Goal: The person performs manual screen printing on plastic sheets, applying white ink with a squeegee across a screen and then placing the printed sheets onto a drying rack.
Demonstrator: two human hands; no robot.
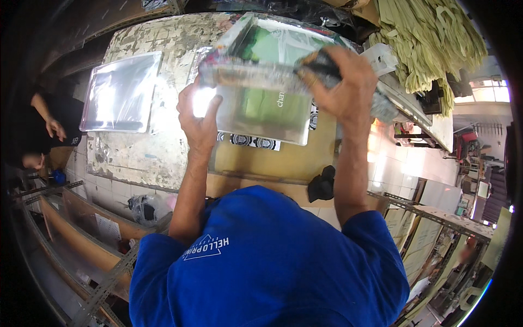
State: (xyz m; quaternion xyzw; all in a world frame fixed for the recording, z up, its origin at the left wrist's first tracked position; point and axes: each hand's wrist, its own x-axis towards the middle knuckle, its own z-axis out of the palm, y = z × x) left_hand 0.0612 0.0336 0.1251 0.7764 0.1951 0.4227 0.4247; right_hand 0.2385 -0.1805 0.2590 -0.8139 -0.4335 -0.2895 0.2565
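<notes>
Held thing: I see a clear plastic bag with a green folded item inside, raised over the table in the upper middle of the frame, its open end tilted up and away from me.
Left hand: my left hand grips the bag's lower left corner, thumb on the near face and fingers behind, closed on the plastic.
Right hand: my right hand clamps the bag's upper right edge, closed around it together with a dark object that I cannot identify.
Below the bag: a strip of round black-and-white stickers lies on a brown cardboard sheet just under the bag's lower edge.
Table: the worn, paint-flaked table fills the upper left and middle of the frame.
Stack of bags: a pile of empty clear plastic bags lies flat on the table in the upper left, well apart from my left hand.
Black cloth: a small dark bundle sits at the cardboard's near right edge, right of centre.
Upper right: a heap of pale yellow-green paper bags with handles is piled beyond my right hand.
Left edge: another person in black is beside the table, one hand hanging near its side.
Lower frame: my blue shirt fills the bottom centre, with metal racking at lower left.
</notes>
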